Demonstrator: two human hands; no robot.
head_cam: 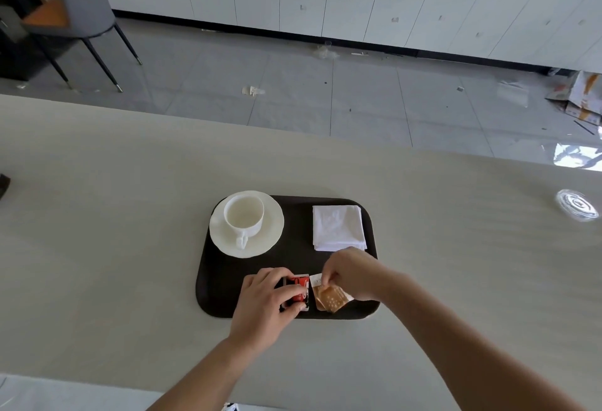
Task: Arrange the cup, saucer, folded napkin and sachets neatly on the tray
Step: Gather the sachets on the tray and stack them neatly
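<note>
Head view: left hand (260, 301) curled round red sachet (301, 290), gripping it at the near edge of the dark tray (293, 247). Right hand (353, 275) pinches the top edge of brown sachet (330, 299), just beside the red one. Farther back: white cup (244, 215) upright on saucer (222, 243), far-left corner; folded napkin (337, 226) far-right. Tray sits on pale table (97, 215).

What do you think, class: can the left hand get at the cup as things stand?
Probably yes, once freed: the left hand grips the red sachet, but only bare tray lies between it and the cup.
</note>
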